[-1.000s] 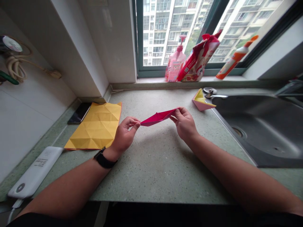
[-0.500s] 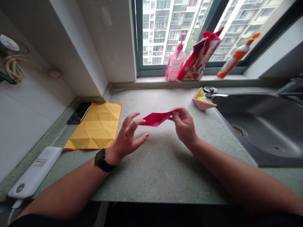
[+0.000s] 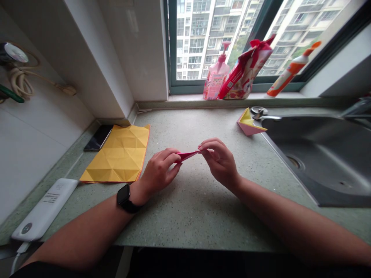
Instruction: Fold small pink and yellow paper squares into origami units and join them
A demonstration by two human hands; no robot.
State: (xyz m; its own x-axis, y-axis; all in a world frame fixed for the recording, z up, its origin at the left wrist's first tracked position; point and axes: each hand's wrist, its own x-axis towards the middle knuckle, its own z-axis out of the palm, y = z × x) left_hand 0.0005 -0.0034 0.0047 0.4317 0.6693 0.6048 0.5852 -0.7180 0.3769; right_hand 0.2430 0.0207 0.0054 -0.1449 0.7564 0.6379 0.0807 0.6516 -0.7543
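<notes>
Left hand has closed back in from spread fingers and now pinches one end of the red folded paper; right hand pinches the other end. Paper looks narrower now, held above the middle of the counter. Creased yellow sheet lies flat toward the left edge. Folded pink-and-yellow paper sits near the back edge, just beside the steel sink.

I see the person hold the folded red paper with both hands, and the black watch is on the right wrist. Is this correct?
No, the black watch is on the left wrist, not the right; the head view shows it. The left hand and right hand do hold the folded red paper between them.
</notes>
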